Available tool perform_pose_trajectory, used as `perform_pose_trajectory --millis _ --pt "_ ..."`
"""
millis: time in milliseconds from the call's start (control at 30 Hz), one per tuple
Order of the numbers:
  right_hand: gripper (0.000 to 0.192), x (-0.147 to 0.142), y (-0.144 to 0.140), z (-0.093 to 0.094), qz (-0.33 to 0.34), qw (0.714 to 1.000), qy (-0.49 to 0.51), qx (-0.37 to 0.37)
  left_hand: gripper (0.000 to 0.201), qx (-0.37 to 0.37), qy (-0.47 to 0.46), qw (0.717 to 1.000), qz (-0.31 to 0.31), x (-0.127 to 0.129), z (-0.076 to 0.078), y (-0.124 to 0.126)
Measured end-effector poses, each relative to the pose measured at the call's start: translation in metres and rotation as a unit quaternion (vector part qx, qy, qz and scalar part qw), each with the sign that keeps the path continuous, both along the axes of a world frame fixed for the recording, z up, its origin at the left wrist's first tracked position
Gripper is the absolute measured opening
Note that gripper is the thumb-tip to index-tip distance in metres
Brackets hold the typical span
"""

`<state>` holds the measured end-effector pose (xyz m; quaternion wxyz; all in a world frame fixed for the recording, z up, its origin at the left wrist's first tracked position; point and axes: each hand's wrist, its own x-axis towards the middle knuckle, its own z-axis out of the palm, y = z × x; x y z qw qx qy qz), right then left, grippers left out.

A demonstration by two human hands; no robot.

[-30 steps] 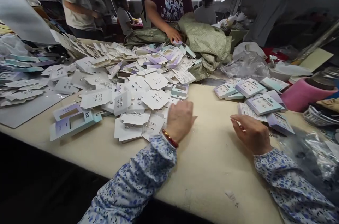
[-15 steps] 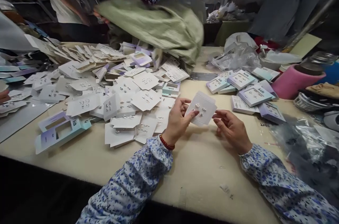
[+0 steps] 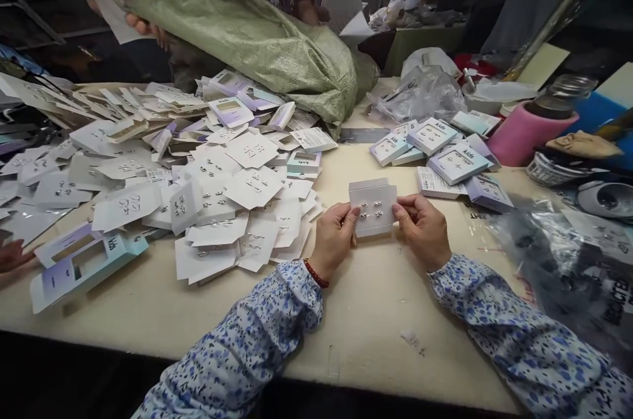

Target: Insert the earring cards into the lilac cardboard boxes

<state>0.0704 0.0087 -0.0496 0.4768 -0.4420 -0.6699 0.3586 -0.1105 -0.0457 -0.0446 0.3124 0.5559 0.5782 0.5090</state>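
Note:
A small white card [image 3: 373,206] with tiny earrings pinned to it is held level between both hands just above the cream table [image 3: 376,313]. My left hand [image 3: 333,239] pinches its left edge, my right hand [image 3: 424,231] its right edge. Both arms wear blue-flowered sleeves, and a red bead bracelet sits on the left wrist. A big heap of similar white earring cards [image 3: 212,188] lies directly left of my left hand.
Several boxed "kids" packs [image 3: 445,158] lie stacked at the right. A person across the table lifts a green woven sack [image 3: 257,36] over the heap. A pink roll [image 3: 527,132] and clear plastic bags [image 3: 558,247] crowd the right side. Flat box sleeves [image 3: 84,260] lie at the left front.
My left hand picked a card from the heap and brought it to the middle; my right hand came over and took its other edge. The person opposite raised the green sack.

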Motion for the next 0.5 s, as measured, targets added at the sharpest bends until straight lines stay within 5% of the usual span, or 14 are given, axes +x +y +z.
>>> perform_pose_trajectory --millis 267,400,500 --pt "0.045 0.001 0.001 0.009 0.08 0.996 -0.005 -0.035 0.034 -0.012 -0.077 0.996 -0.037 0.004 -0.001 -0.002" --pt "0.047 0.003 0.004 0.01 0.04 0.999 0.002 -0.031 0.092 0.046 0.018 0.997 -0.055 -0.004 0.0 0.0" --pt "0.048 0.004 0.004 0.01 0.059 0.997 0.01 -0.057 0.114 0.076 0.159 0.981 -0.086 -0.009 -0.002 0.001"
